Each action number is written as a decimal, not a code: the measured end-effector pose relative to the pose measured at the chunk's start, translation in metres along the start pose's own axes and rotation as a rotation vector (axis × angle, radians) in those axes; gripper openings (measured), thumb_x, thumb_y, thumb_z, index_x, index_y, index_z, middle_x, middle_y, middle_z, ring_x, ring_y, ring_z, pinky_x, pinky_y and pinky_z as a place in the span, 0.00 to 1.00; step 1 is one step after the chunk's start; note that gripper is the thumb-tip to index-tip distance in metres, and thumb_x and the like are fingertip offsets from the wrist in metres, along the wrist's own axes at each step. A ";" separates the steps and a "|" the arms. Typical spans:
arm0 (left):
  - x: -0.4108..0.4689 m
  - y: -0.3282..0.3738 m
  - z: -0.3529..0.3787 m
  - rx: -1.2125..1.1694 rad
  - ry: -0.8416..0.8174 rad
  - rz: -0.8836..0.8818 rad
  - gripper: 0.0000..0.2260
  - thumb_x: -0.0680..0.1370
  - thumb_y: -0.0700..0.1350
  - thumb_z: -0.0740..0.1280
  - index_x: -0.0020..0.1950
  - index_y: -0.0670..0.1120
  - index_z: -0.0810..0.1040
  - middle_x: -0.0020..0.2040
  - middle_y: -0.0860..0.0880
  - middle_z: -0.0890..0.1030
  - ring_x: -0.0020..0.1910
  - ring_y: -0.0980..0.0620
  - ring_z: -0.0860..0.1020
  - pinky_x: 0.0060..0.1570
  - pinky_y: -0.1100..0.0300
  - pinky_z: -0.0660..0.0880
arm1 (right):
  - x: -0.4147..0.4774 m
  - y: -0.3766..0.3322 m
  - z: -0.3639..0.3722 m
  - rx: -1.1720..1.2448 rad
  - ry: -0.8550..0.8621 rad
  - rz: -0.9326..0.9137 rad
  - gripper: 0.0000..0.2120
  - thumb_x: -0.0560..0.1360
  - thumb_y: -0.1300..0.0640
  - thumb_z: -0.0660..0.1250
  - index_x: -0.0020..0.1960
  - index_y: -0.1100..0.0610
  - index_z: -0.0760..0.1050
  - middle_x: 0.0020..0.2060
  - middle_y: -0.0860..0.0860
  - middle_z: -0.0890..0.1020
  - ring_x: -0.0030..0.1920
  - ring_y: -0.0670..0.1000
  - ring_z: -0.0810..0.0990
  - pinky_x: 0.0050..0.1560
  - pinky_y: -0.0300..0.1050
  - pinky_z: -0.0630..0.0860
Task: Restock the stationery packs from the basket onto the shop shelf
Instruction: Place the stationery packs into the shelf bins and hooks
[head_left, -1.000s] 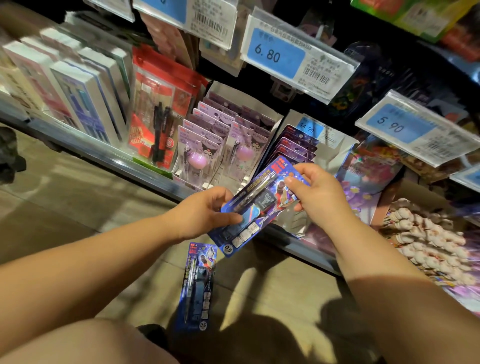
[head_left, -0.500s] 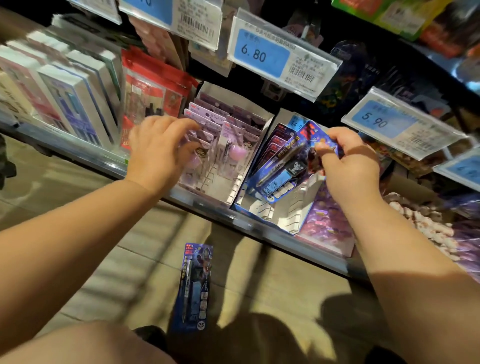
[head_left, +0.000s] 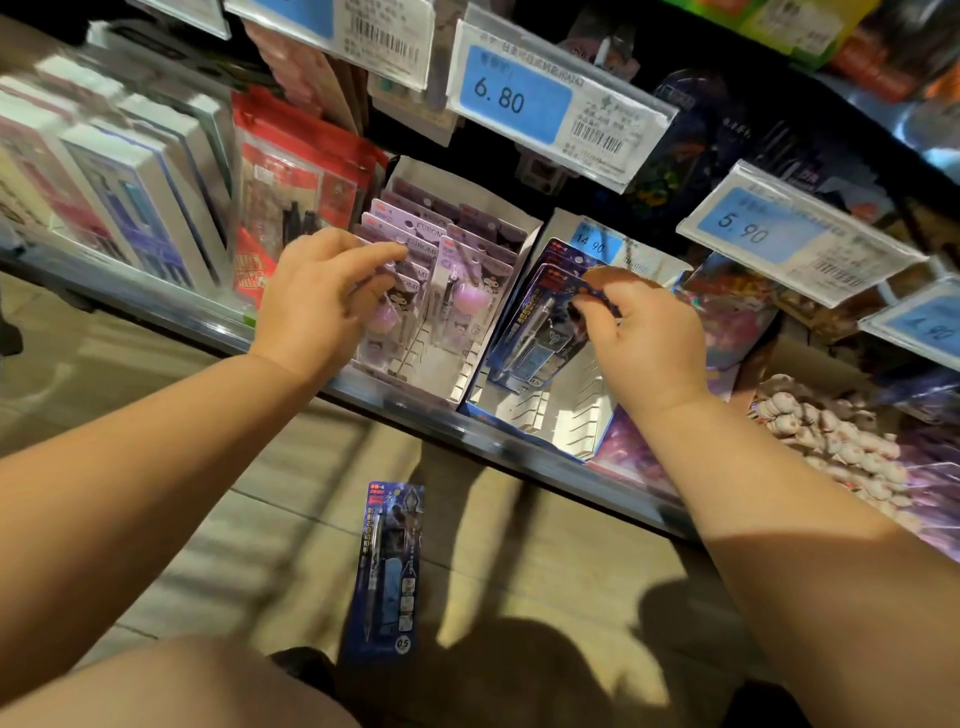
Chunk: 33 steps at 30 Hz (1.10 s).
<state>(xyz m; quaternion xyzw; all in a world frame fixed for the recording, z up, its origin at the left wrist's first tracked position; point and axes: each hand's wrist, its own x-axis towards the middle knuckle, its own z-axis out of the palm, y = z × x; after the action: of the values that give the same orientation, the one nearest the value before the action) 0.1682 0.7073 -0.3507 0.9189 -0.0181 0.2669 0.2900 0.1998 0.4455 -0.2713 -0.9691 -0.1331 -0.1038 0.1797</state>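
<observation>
Right hand (head_left: 647, 345): pinching the top of a blue pencil pack (head_left: 540, 322), which stands in the white display box (head_left: 561, 415) at the shelf (head_left: 415, 410) front edge.
Left hand (head_left: 324, 299): fingers loosely spread, resting on the purple packs (head_left: 467, 270) in the neighbouring box, gripping nothing.
Floor (head_left: 545, 561): another blue pack (head_left: 389, 564) lies flat below the shelf edge.

Your right hand (head_left: 641, 343) pinches the top of a blue pencil pack (head_left: 540, 325), standing it upright in the white slotted display box (head_left: 545, 415) on the shop shelf (head_left: 171, 312). Your left hand (head_left: 322, 299) rests its fingers on the purple packs (head_left: 457, 291) in the neighbouring box. Another blue pack (head_left: 389, 564) lies flat on the tiled floor (head_left: 545, 561) between your arms.
</observation>
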 end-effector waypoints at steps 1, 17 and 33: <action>0.000 0.001 0.000 -0.007 0.000 -0.006 0.11 0.77 0.38 0.69 0.58 0.45 0.83 0.46 0.42 0.79 0.46 0.43 0.76 0.48 0.65 0.66 | -0.001 0.000 0.001 -0.018 0.009 -0.011 0.10 0.78 0.54 0.65 0.48 0.60 0.80 0.36 0.58 0.79 0.44 0.62 0.78 0.37 0.47 0.62; -0.002 0.000 -0.003 -0.071 -0.015 -0.035 0.12 0.78 0.38 0.68 0.60 0.44 0.82 0.47 0.44 0.78 0.47 0.54 0.71 0.49 0.79 0.62 | -0.007 0.017 0.005 0.026 -0.031 -0.049 0.09 0.79 0.55 0.63 0.54 0.56 0.80 0.43 0.54 0.81 0.48 0.57 0.78 0.41 0.39 0.61; 0.000 -0.003 0.001 0.019 -0.001 0.015 0.11 0.79 0.41 0.67 0.60 0.45 0.82 0.48 0.41 0.80 0.47 0.39 0.77 0.48 0.59 0.68 | -0.006 0.022 0.010 0.034 -0.068 -0.099 0.09 0.78 0.55 0.64 0.56 0.53 0.79 0.45 0.54 0.83 0.49 0.56 0.78 0.43 0.42 0.66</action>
<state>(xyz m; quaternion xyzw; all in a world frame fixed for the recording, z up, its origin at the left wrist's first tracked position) 0.1694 0.7093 -0.3532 0.9216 -0.0229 0.2686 0.2794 0.2018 0.4281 -0.2895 -0.9611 -0.1888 -0.0773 0.1861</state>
